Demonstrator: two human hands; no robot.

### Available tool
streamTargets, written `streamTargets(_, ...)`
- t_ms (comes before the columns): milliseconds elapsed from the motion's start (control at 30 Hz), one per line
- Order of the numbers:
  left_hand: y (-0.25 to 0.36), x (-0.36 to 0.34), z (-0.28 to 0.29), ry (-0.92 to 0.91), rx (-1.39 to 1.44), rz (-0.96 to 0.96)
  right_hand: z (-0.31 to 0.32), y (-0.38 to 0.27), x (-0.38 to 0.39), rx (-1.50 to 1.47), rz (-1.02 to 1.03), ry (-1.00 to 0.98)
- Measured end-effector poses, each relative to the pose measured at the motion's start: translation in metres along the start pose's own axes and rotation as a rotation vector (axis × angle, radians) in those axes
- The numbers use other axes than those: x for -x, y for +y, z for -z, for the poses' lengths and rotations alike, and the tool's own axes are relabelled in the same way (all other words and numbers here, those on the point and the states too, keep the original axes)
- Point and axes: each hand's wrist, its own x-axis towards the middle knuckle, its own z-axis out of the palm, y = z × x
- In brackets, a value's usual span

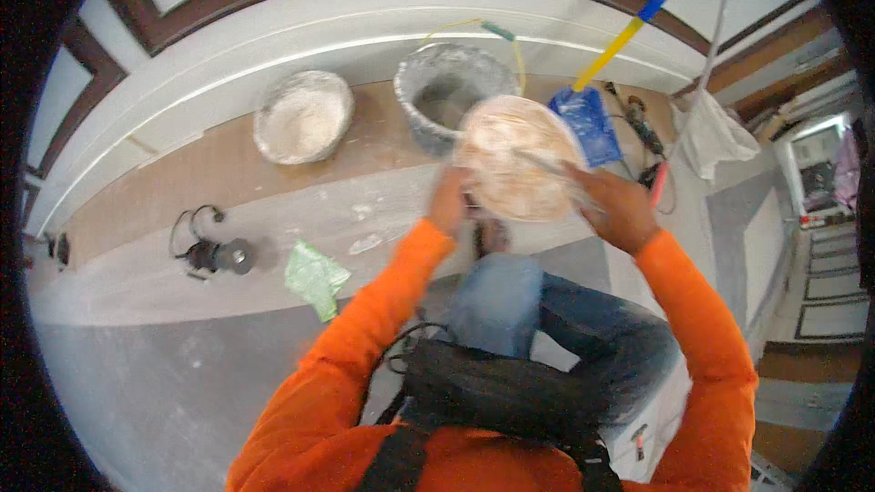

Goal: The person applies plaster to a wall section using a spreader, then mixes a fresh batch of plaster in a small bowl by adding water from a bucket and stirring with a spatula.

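A round, pale bowl is held up in front of my knees, smeared inside with whitish and tan paste. My left hand grips its left side, fingers partly hidden beneath. On the right, my right hand is closed round a thin grey tool, its tip reaching over the paste. Motion blurs the tool, so its exact kind is unclear. Just behind the bowl stands a dark bucket caked with white-grey residue.
A tub of white powder stands by the wall. A blue dustpan with a yellow-blue handle leans at the right, near a corded power tool and a white bag. A black tool and green crumpled wrapper lie left.
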Motion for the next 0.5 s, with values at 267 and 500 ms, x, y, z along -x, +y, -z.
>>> streamTargets(267,-0.033,0.064,-0.146,-0.021,0.087,0.418,0.052,0.021,0.154,-0.101,-0.328,0.153)
streamTargets(500,-0.038,0.063,-0.196,-0.076,0.063,0.359,0.037,0.052,0.203,-0.224,-0.364,0.295)
